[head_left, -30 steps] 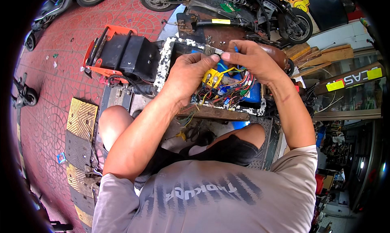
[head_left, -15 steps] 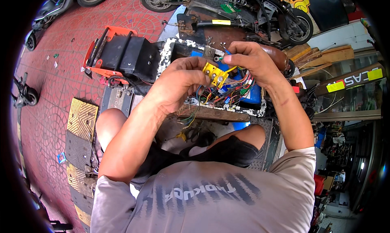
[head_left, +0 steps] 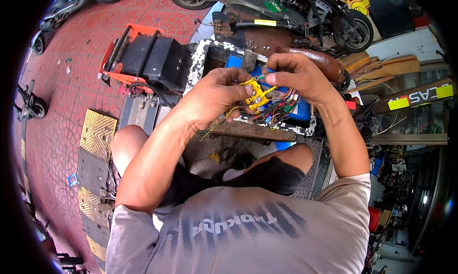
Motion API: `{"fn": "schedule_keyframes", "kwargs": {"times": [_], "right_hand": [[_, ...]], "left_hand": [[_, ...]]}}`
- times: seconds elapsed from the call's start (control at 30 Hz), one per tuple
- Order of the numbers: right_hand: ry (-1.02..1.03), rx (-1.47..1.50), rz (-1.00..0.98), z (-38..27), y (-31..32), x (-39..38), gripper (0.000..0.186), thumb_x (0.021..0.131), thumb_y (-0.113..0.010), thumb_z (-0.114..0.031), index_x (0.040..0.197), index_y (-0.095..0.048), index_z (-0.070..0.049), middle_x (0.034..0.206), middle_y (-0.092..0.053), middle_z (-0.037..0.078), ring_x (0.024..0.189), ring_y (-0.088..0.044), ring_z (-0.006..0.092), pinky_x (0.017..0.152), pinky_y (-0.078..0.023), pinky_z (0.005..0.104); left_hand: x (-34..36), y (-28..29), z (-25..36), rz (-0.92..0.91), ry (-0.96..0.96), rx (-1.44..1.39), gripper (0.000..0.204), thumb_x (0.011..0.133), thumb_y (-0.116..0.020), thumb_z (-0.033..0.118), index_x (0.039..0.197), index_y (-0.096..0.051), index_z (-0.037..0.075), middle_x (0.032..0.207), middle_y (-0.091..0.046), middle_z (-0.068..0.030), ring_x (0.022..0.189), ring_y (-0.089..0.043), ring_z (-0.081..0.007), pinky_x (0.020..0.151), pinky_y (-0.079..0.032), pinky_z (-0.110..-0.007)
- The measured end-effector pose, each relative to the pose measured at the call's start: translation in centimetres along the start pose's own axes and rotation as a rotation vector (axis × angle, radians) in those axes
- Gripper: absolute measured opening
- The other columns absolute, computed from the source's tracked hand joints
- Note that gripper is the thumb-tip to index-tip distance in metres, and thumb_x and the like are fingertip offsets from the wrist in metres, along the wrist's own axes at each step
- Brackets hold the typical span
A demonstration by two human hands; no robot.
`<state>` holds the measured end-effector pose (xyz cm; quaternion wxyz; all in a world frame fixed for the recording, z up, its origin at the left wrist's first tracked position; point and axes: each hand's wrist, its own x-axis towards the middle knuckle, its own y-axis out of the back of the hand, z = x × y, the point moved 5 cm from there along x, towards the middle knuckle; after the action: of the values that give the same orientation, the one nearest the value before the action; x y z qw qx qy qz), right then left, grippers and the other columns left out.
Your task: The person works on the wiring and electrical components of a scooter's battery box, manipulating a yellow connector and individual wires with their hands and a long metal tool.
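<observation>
My left hand (head_left: pixel 212 96) is closed on a yellow terminal block (head_left: pixel 257 100) with metal screws, its thumb on the near face. My right hand (head_left: pixel 301 77) pinches a green-sleeved wire (head_left: pixel 261 77) between thumb and forefinger. The wire's metal lug end lies against the upper edge of the block; whether it sits in a slot cannot be made out. Below both hands, a tangle of coloured wires (head_left: pixel 281 112) fills an open frame box (head_left: pixel 196 66) with chipped white and black edges. Blue packs (head_left: pixel 300 110) show beneath the wires.
A black box in an orange frame (head_left: pixel 160 57) adjoins the open box on the left. Beyond lie a brown cylinder (head_left: pixel 317 64) and a partly stripped scooter (head_left: pixel 329 23). Wood pieces (head_left: pixel 381 68) are stacked at right. My bent knees (head_left: pixel 293 159) flank the near side.
My right hand has brought the wire's lug from above the terminal block down against its upper edge. The block has tilted slightly in my left hand.
</observation>
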<state>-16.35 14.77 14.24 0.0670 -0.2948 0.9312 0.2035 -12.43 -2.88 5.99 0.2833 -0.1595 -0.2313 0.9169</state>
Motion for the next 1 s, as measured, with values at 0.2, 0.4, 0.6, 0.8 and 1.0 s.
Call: {"fn": "schedule_keyframes", "kwargs": {"times": [0.2, 0.4, 0.6, 0.8, 1.0], "right_hand": [[0.303, -0.344, 0.047, -0.7, -0.4, -1.2, 0.012, 0.087, -0.078, -0.007, 0.091, -0.071, 0.001, 0.087, -0.068, 0.004, 0.081, -0.062, 0.0117, 0.073, -0.048, 0.0290], [0.472, -0.547, 0.104, -1.8, -1.5, -2.5, 0.012, 0.079, -0.076, -0.001, 0.086, -0.067, 0.000, 0.083, -0.065, 0.010, 0.078, -0.066, 0.0251, 0.068, -0.050, 0.0359], [0.515, -0.769, 0.029, -2.6, -1.5, -3.3, 0.010, 0.080, -0.071, 0.002, 0.089, -0.067, -0.001, 0.089, -0.066, 0.011, 0.082, -0.065, 0.0226, 0.071, -0.049, 0.0345], [0.489, -0.576, 0.107, -2.6, -1.3, -3.1, 0.013, 0.079, -0.071, 0.001, 0.090, -0.063, 0.000, 0.087, -0.064, 0.010, 0.081, -0.064, 0.0233, 0.071, -0.048, 0.0354], [0.408, -0.628, 0.096, -2.1, -1.7, -2.1, 0.016, 0.079, -0.073, -0.002, 0.089, -0.062, 0.001, 0.080, -0.061, 0.013, 0.076, -0.064, 0.0286, 0.067, -0.049, 0.0391]], "left_hand": [[0.4, -0.1, 0.0, -0.045, 0.044, -0.027, 0.031, 0.100, -0.068, 0.015, 0.122, -0.065, -0.008, 0.099, -0.073, -0.0112, 0.073, -0.068, -0.0134, 0.046, -0.045, -0.023], [0.9, -0.5, -1.2, -0.014, 0.178, -0.102, 0.027, 0.098, -0.066, 0.011, 0.120, -0.065, -0.004, 0.093, -0.070, -0.0097, 0.057, -0.054, -0.0099, 0.043, -0.037, -0.023], [1.0, -1.2, -1.4, 0.033, 0.271, -0.167, 0.034, 0.093, -0.063, 0.006, 0.126, -0.061, -0.001, 0.089, -0.062, -0.0062, 0.052, -0.042, -0.0085, 0.043, -0.030, -0.024], [1.2, -1.3, -1.1, 0.004, 0.270, -0.218, 0.034, 0.089, -0.060, 0.007, 0.122, -0.060, 0.000, 0.085, -0.057, -0.0039, 0.052, -0.038, -0.0074, 0.044, -0.028, -0.023], [1.2, -1.0, -1.5, 0.008, 0.276, -0.238, 0.027, 0.088, -0.058, 0.009, 0.114, -0.062, 0.000, 0.081, -0.057, -0.0033, 0.051, -0.034, -0.0070, 0.044, -0.027, -0.022]]}}
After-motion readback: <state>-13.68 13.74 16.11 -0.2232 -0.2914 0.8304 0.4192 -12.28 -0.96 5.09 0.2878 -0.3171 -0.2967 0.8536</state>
